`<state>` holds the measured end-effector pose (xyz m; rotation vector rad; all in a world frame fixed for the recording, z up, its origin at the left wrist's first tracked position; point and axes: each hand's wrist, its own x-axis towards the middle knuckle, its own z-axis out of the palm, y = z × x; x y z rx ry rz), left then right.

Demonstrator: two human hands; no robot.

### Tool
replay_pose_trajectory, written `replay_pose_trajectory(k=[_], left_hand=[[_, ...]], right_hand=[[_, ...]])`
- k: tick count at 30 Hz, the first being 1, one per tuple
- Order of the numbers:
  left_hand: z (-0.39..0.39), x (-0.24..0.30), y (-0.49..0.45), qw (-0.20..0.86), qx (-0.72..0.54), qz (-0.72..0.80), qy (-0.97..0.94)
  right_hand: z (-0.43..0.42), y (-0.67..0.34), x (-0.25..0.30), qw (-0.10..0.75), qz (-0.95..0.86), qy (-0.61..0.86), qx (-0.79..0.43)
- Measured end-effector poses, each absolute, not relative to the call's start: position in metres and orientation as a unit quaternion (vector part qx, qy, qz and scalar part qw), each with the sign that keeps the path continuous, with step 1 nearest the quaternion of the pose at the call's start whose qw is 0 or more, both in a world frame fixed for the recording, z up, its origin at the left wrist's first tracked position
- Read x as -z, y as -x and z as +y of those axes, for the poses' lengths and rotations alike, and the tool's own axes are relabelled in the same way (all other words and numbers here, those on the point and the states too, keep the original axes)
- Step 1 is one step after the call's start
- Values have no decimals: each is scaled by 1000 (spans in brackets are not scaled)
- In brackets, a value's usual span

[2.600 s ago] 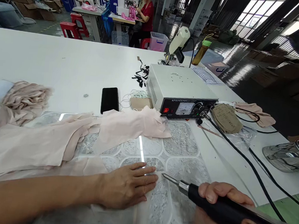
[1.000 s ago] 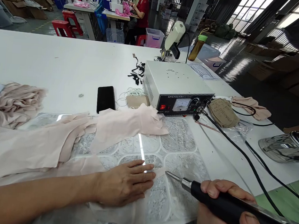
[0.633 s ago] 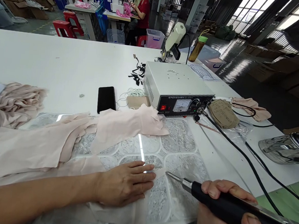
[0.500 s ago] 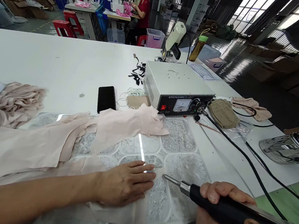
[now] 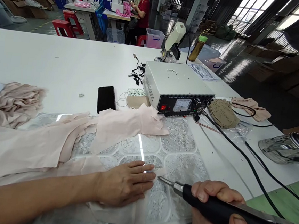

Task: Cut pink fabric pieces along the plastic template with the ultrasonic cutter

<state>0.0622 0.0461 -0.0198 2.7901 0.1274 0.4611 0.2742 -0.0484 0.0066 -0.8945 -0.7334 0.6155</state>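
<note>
My left hand (image 5: 127, 183) lies flat, fingers stretched out, on a thin pale pink fabric piece (image 5: 119, 215) over a patterned clear mat (image 5: 183, 170). In my right hand (image 5: 216, 208) is a black handheld ultrasonic welding pen (image 5: 214, 211) with a slim metal tip. That tip sits at the fabric's edge, just right of my left fingertips; whether it touches cannot be told. Behind my left hand lies another pale pink fabric piece (image 5: 127, 122). A stack of the same fabric (image 5: 26, 146) spreads to the left of it.
A box-shaped power unit (image 5: 179, 90) stands at the back, its black cable (image 5: 235, 147) running toward the right. Nearby are a phone (image 5: 106, 99), brown card templates (image 5: 224, 113), a glass jar (image 5: 286, 147) and a bottle (image 5: 198, 48). A person in red (image 5: 143, 12) sits at a sewing machine beyond.
My right hand has moved the pen a little to the left, bringing its tip closer to my left fingertips. My left hand has stayed in place.
</note>
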Motion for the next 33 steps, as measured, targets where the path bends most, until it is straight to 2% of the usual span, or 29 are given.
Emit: replay_pose_trajectory(k=[8, 18, 33], left_hand=[[48, 19, -61, 154, -167, 40, -973], [38, -8, -49, 151, -181, 56, -970], [17, 11, -32, 97, -174, 71, -977]], right_hand=[[-47, -279, -9, 815, -318, 409, -262], [-41, -283, 1, 820, -330, 400, -241], [-49, -296, 3, 837, -288, 407, -225]])
